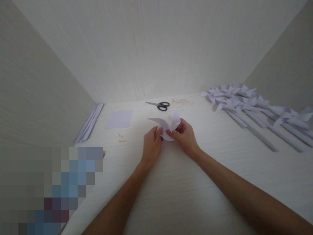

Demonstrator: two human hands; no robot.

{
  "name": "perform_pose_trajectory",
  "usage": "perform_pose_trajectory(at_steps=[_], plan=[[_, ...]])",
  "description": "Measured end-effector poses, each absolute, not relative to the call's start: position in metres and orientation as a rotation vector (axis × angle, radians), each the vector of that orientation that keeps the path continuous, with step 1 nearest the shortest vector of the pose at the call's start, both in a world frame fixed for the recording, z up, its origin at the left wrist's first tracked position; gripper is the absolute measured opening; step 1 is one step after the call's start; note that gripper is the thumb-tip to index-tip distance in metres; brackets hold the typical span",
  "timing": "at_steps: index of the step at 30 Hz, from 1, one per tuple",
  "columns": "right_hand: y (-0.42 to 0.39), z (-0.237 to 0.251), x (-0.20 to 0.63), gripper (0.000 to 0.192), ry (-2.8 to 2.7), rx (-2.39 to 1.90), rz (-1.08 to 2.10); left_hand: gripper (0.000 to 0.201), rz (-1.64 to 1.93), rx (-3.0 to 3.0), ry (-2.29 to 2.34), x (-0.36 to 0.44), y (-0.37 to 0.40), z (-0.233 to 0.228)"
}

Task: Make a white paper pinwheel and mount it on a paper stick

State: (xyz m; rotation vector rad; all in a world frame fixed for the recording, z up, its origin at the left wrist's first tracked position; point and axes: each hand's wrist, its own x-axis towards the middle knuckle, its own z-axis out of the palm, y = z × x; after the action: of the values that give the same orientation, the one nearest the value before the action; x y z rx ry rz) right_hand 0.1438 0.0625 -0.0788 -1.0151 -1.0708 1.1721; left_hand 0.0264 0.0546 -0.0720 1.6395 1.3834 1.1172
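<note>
Left hand [152, 143] and right hand [187, 136] pinching curled white paper [166, 125], some fingers hidden behind it, far-right pinwheels [237, 103] overlapping, one cut off by the frame edge

Left hand [151, 141] and right hand [186, 135] hide chunks of the curled paper [161, 122], dead centre! Pixel blocks [49, 189] smother eight o'clock; the outermost pinwheels [293, 117] run off the edge at three, and pale crumbs [179, 101], one o'clock from the hands, are too tiny to name!
</note>
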Motion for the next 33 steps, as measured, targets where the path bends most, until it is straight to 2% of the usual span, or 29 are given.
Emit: perform_pose_trajectory(at_steps=[8, 18, 26, 29, 33], plan=[[0.064, -0.08, 0.142, 0.031, -1.107, -1.014, 1.154, 0.036, 1.12, 1.682, 1.488, 0.028, 0.053, -0.07], [0.062, -0.078, 0.143, 0.02, -1.089, -1.044, 1.129, 0.034, 1.121, 1.507, 1.283, 0.029, 0.054, -0.071], [0.059, -0.075, 0.144, 0.036, -1.015, -0.929, 1.163, 0.037, 1.285, 1.06, 1.212, 0.028, 0.06, -0.069], [0.057, -0.074, 0.145, 0.027, -1.103, -0.768, 1.203, 0.04, 1.356, 0.932, 1.189, 0.026, 0.063, -0.068], [0.054, -0.072, 0.144, 0.021, -1.239, -0.814, 1.192, 0.041, 1.398, 0.877, 1.147, 0.026, 0.064, -0.069]])
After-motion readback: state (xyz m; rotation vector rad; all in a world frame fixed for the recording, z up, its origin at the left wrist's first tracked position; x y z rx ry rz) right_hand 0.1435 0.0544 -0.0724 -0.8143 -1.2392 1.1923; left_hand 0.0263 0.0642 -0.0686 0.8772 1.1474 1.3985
